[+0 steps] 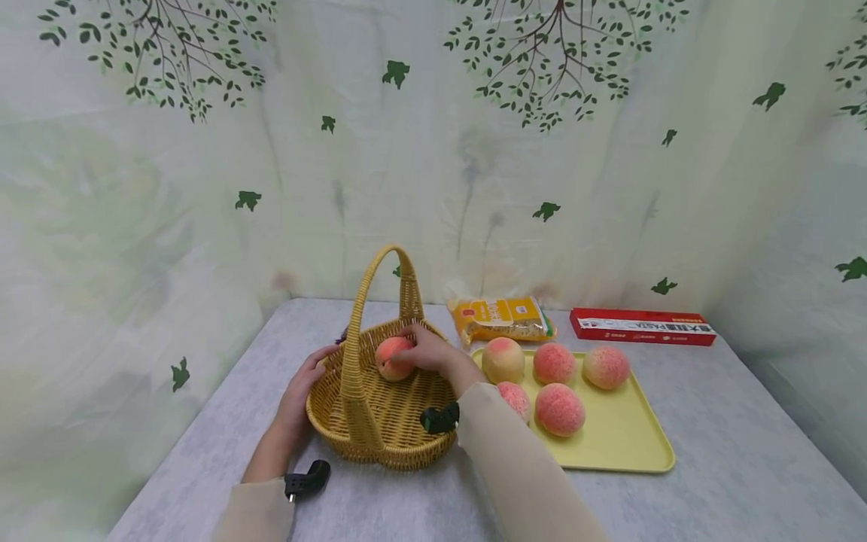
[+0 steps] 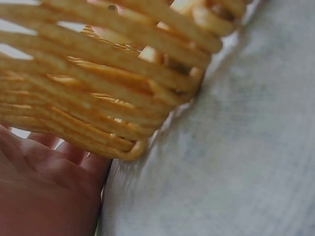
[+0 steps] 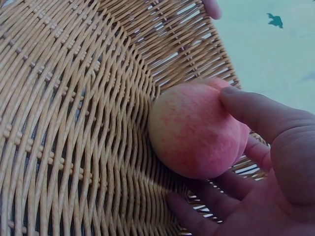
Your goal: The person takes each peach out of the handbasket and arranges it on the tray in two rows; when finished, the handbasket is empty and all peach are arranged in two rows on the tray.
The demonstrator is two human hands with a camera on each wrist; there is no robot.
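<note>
A: Right hand [image 1: 427, 351] first. We see it curled round a peach [image 1: 393, 358], thumb on top and fingers underneath in the right wrist view, so that's a grip, not a touch.

B: Agreed. Where's the peach, in or above?

A: Inside the wicker basket [image 1: 400, 444], low, against the inner far wall. The right wrist view shows it touching the weave [image 3: 74, 123]. We can't tell if its weight is already on the basket.

B: Left hand [image 1: 301, 388]?

A: On the outer left wall of the basket, fingers up by the rim. The left wrist view shows the palm [image 2: 44, 191] right beside the weave, fingers fairly straight. We'd call it flat against the wall rather than gripping; our guess is it's bracing the basket so it doesn't slide on the tabletop [image 1: 711, 421].

B: Makes sense, light basket, tall handle [image 1: 379, 301]. The right arm goes in beside the handle, not under it.

A: Other stuff: yellow tray [image 1: 630, 444] just right of the basket, touching or nearly, five more peaches [image 1: 559, 409] on it.

B: Close together, so we judge it a short reach across.

A: Behind the tray: a yellow packet [image 1: 501, 319] and a red box [image 1: 642, 326], well away from both hands.
</note>
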